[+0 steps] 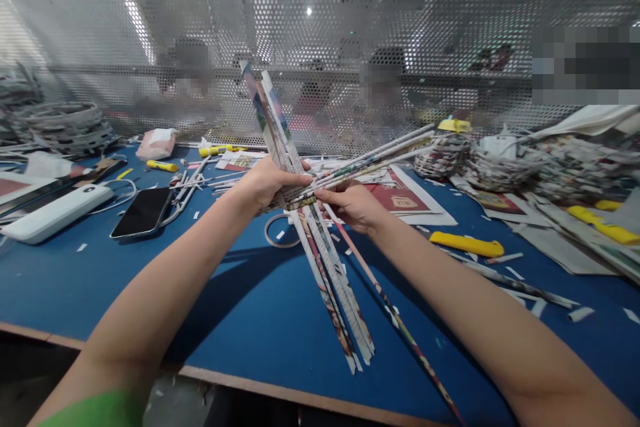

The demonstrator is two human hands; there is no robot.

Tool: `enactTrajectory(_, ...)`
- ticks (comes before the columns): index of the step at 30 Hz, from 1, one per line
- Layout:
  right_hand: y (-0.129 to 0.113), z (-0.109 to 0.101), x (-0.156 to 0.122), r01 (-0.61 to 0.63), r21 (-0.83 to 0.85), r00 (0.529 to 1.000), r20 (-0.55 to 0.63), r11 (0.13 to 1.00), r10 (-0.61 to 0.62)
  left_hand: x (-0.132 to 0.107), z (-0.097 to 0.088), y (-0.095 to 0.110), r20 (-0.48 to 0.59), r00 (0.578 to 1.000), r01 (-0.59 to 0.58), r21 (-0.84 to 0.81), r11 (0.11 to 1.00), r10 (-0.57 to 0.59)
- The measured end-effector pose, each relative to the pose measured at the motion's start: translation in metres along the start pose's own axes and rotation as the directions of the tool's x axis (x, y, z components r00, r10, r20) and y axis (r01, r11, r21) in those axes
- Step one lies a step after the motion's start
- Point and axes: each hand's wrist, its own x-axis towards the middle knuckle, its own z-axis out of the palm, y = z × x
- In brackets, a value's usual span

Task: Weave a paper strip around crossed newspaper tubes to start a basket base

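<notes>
Strips above the bench look light and creasable, best held where they cross, with left hand and right hand grips pinched closed on them.

Paper strips show off-white ground with printed patches of red-brown, blue and grey. Paper rod: pink near upper end, dark and yellow mottling lower down. Table is blue, brown-edged. Cutter: yellow. Sleeve: green. Mesh panel: silvery grey, dotted with round perforations.
</notes>
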Motion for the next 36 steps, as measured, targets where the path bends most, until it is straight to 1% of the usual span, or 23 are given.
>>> enactTrajectory(2,-0.001,-0.005,0.001,-0.077,-0.060,0.995,0.051,0.995,0.080,0.002,-0.001,-0.003,-0.017,1.000,0.025,-0.008,1.000,-0.025)
enactTrajectory(3,-0.002,-0.010,0.002,-0.094,-0.147,0.989,0.100,0.985,0.109,0.003,-0.002,-0.004,-0.025,0.999,0.042,-0.001,0.999,-0.042)
enactTrajectory(4,-0.004,-0.016,0.003,-0.085,-0.270,0.982,0.140,0.959,0.126,0.004,-0.002,-0.006,-0.035,0.998,0.056,0.008,0.998,-0.056)
enactTrajectory(5,-0.006,-0.023,0.005,-0.032,-0.422,0.979,0.168,0.906,0.113,0.005,-0.003,-0.007,-0.046,0.996,0.071,0.017,0.997,-0.071)
enactTrajectory(6,-0.009,-0.031,0.007,0.034,-0.598,0.981,0.173,0.800,0.088,0.006,-0.003,-0.008,-0.057,0.995,0.083,0.024,0.996,-0.082)
enactTrajectory(7,-0.011,-0.039,0.010,0.088,-0.743,0.994,0.108,0.664,-0.011,0.006,-0.003,-0.009,-0.065,0.993,0.096,0.027,0.995,-0.094)
enactTrajectory(8,-0.013,-0.047,0.013,0.079,-0.848,0.983,-0.020,0.523,-0.182,0.007,-0.003,-0.009,-0.065,0.992,0.111,0.023,0.994,-0.109)
enactTrajectory(9,-0.014,-0.055,0.016,0.095,-0.910,0.937,-0.054,0.403,-0.345,0.006,-0.002,-0.009,-0.056,0.991,0.126,0.015,0.992,-0.125)
enactTrajectory(10,-0.014,-0.062,0.018,0.132,-0.942,0.891,-0.023,0.308,-0.453,0.006,-0.001,-0.010,-0.041,0.989,0.141,0.005,0.990,-0.141)
enactTrajectory(11,-0.013,-0.069,0.020,0.166,-0.961,0.860,0.030,0.223,-0.510,0.005,0.001,-0.010,-0.018,0.987,0.159,-0.006,0.987,-0.159)
enactTrajectory(12,-0.012,-0.075,0.022,0.195,-0.969,0.850,0.091,0.150,-0.519,0.004,0.003,-0.010,0.007,0.984,0.177,-0.016,0.984,-0.177)
enactTrajectory(14,-0.010,-0.087,0.024,0.235,-0.970,0.862,0.182,0.056,-0.473,0.002,0.007,-0.012,0.040,0.979,0.199,-0.020,0.980,-0.198)
enactTrajectory(16,-0.011,-0.098,0.025,0.268,-0.963,0.883,0.239,0.015,-0.404,0.000,0.012,-0.014,0.043,0.973,0.227,-0.003,0.974,-0.227)
enactTrajectory(18,-0.017,-0.110,0.025,0.296,-0.955,0.889,0.270,0.015,-0.369,-0.001,0.016,-0.018,0.024,0.961,0.275,0.013,0.961,-0.275)
enactTrajectory(21,-0.031,-0.126,0.025,0.282,-0.959,0.878,0.262,-0.010,-0.401,-0.002,0.021,-0.024,0.001,0.932,0.364,-0.001,0.932,-0.364)
enactTrajectory(22,-0.035,-0.130,0.024,0.288,-0.958,0.879,0.264,0.001,-0.397,-0.002,0.022,-0.026,-0.002,0.924,0.383,-0.011,0.924,-0.383)
enactTrajectory(25,-0.043,-0.141,0.018,0.278,-0.954,0.908,0.221,0.116,-0.357,-0.002,0.023,-0.031,0.000,0.908,0.419,-0.030,0.907,-0.419)
enactTrajectory(27,-0.046,-0.146,0.012,0.235,-0.953,0.935,0.168,0.191,-0.313,-0.003,0.023,-0.033,0.012,0.907,0.421,-0.040,0.906,-0.421)
enactTrajectory(29,-0.049,-0.151,0.007,0.182,-0.956,0.961,0.124,0.232,-0.247,-0.003,0.023,-0.034,0.017,0.908,0.419,-0.044,0.907,-0.419)
enactTrajectory(31,-0.055,-0.152,0.001,0.139,-0.958,0.978,0.094,0.250,-0.184,-0.003,0.023,-0.036,0.014,0.902,0.432,-0.043,0.901,-0.432)
enactTrajectory(33,-0.065,-0.148,-0.005,0.124,-0.967,0.985,0.093,0.221,-0.147,-0.003,0.024,-0.038,0.010,0.892,0.452,-0.047,0.891,-0.452)
enactTrajectory(35,-0.078,-0.142,-0.013,0.130,-0.980,0.987,0.113,0.152,-0.119,-0.003,0.024,-0.039,0.014,0.886,0.464,-0.059,0.884,-0.464)
enactTrajectory(36,-0.085,-0.138,-0.018,0.117,-0.985,0.989,0.105,0.123,-0.103,-0.003,0.024,-0.039,0.016,0.886,0.464,-0.063,0.883,-0.464)
